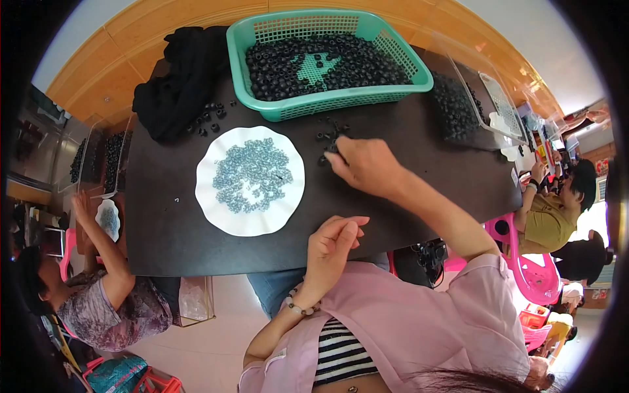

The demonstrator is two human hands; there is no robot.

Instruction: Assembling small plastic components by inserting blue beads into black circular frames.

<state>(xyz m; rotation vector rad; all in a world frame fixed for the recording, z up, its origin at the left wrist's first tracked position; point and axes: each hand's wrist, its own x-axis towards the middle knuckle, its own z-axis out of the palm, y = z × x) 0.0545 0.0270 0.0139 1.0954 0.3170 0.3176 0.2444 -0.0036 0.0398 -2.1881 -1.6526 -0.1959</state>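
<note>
1. The dark table [167,226] spreads widest in front of me.
2. On its far side stands the green basket [347,100], with black pieces inside; its near wall rises just beyond my right hand.
3. To the basket's right I see a clear plastic box [503,134], also holding black pieces.
4. A bunched black cloth [173,98] lies left of the basket.
5. The white wavy-edged plate [249,224] sits left of my right hand, apart from it.
6. My right hand [367,165] reaches in from the right, palm down, fingers bent toward the tabletop; I can't tell whether they pinch anything.
7. My left hand [334,245] is raised by the near edge, fingers curled, thumb close to them; what's inside, if anything, I can't tell.
8. Small black pieces [321,136] lie loose at my right fingertips, partly hidden by them.
9. Tiny clear pieces [252,170] cover the plate's middle.
</note>
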